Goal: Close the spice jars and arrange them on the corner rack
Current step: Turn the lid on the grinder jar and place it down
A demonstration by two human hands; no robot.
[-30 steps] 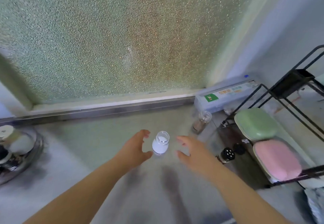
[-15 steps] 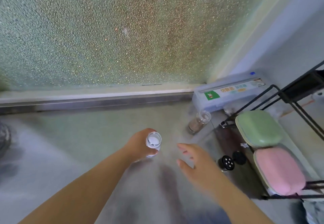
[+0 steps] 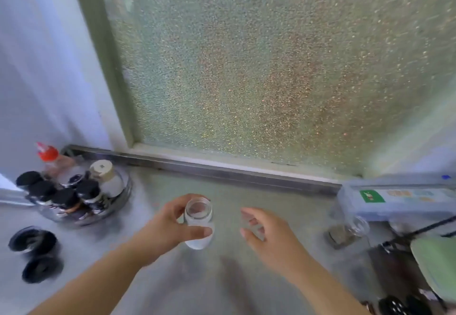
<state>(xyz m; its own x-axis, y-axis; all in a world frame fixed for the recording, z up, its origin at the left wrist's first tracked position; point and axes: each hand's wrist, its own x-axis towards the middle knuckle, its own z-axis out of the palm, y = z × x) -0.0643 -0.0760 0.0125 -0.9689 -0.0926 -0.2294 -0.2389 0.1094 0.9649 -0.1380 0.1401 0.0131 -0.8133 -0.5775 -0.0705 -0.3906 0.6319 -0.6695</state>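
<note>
I've got the open jar (image 3: 198, 223), white powder inside and no lid on, pinched in my left hand (image 3: 165, 230) w/ thumb across its front and fingers curled behind; whether it's lifted off the counter (image 3: 271, 206) or resting on it I can't tell. My right hand (image 3: 269, 235) hangs just right of the jar, fingers loosely spread, holding nothing. Step in hand looks like capping this one: next I'd need a lid, prob. one of the two black caps (image 3: 37, 253) lying well left of the jar, below the round tray (image 3: 121, 198) of capped bottles, while a second uncapped jar (image 3: 345, 232) waits far right.
</note>
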